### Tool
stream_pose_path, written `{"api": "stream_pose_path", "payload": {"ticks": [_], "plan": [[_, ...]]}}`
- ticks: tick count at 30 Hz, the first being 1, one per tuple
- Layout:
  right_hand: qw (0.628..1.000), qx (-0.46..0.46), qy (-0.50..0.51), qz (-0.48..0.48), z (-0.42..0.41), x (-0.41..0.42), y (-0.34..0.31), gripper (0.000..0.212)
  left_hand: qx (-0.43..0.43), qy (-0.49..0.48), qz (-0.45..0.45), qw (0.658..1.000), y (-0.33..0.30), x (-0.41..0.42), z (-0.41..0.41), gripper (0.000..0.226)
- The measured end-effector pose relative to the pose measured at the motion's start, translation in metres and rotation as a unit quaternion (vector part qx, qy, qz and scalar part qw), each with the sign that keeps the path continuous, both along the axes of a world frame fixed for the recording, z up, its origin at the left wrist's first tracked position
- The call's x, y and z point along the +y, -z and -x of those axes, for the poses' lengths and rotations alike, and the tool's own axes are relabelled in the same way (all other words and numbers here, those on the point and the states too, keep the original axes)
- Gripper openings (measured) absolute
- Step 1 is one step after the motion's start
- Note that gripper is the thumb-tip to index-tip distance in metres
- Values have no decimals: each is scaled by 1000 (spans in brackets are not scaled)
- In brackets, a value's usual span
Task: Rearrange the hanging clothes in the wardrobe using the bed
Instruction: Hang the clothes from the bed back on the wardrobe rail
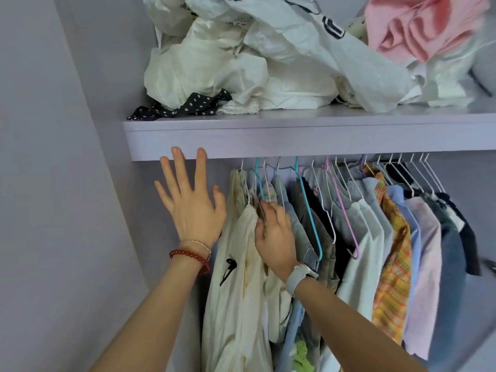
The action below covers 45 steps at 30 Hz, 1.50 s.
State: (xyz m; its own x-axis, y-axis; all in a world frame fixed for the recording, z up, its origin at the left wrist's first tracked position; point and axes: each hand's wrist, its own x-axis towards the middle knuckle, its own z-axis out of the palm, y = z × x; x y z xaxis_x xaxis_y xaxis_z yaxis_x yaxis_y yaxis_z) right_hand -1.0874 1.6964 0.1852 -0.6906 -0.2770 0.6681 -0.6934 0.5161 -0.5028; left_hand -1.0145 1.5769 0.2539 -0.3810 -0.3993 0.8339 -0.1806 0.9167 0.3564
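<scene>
Matt lilac laminate shelf (295,135), crinkled white plastic bags (268,63), thin coated-wire hangers (308,200), soft cloth shirts (397,251).

The left hand (192,202) is raised with fingers spread beside the hanging clothes (349,224), just under the shelf (295,135). The right hand (273,232) pinches a cream garment (239,277) near its hanger.

Left hand (191,208) raised, fingers spread straight; right hand (274,232) curled, pinching.

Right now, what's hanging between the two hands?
In the head view, a cream garment hangs between the left hand and the right hand, which grips clothes beside it.
</scene>
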Motion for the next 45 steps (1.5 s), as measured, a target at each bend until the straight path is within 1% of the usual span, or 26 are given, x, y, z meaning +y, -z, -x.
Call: {"api": "stream_pose_path", "payload": {"ticks": [2, 4, 7, 10, 12, 14, 16, 18, 20, 21, 23, 25, 27, 31, 35, 39, 42, 45], "plan": [[998, 52, 12, 24, -7, 29, 3, 45, -11, 38, -29, 999, 15, 21, 2, 66], [996, 77, 40, 13, -15, 65, 9, 45, -43, 87, -32, 995, 36, 49, 2, 63], [992, 74, 97, -37, -31, 136, 32, 45, -111, 171, 5, 979, 72, 102, -1, 59], [983, 25, 166, -80, -60, 226, 68, 44, -206, 253, 38, 945, 113, 167, -8, 55], [967, -16, 229, -110, -92, 291, 95, 42, -276, 299, 62, 911, 142, 220, -16, 56], [943, -74, 293, -138, -135, 356, 117, 42, -337, 365, 91, 863, 169, 277, -29, 56], [914, -134, 353, -150, -185, 417, 135, 44, -377, 457, 100, 799, 192, 341, -46, 55], [876, -186, 416, -158, -235, 475, 151, 46, -426, 523, 108, 731, 208, 406, -67, 54], [837, -234, 471, -155, -283, 530, 163, 45, -428, 569, 134, 689, 215, 473, -97, 48], [822, -256, 488, -146, -301, 552, 167, 45, -421, 587, 148, 676, 217, 500, -110, 46], [785, -292, 534, -118, -347, 599, 173, 46, -424, 634, 183, 621, 222, 563, -141, 49], [748, -300, 586, -85, -391, 641, 173, 48, -412, 671, 209, 580, 223, 622, -169, 50], [709, -293, 639, -55, -430, 678, 172, 48, -402, 693, 235, 550, 221, 676, -192, 51], [646, -289, 707, 12, -489, 739, 166, 52, -370, 723, 288, 508, 211, 773, -219, 50], [590, -297, 748, 58, -528, 792, 172, 38, -370, 741, 307, 468, 211, 866, -228, 50], [560, -320, 758, 97, -543, 858, 192, 41, -384, 743, 334, 435, 230, 961, -225, 51], [539, -343, 758, 136, -538, 927, 205, 38, -393, 735, 359, 420, 250, 1042, -216, 51], [513, -348, 756, 209, -523, 1010, 224, 38, -412, 735, 359, 402, 280, 1132, -202, 50]]}}
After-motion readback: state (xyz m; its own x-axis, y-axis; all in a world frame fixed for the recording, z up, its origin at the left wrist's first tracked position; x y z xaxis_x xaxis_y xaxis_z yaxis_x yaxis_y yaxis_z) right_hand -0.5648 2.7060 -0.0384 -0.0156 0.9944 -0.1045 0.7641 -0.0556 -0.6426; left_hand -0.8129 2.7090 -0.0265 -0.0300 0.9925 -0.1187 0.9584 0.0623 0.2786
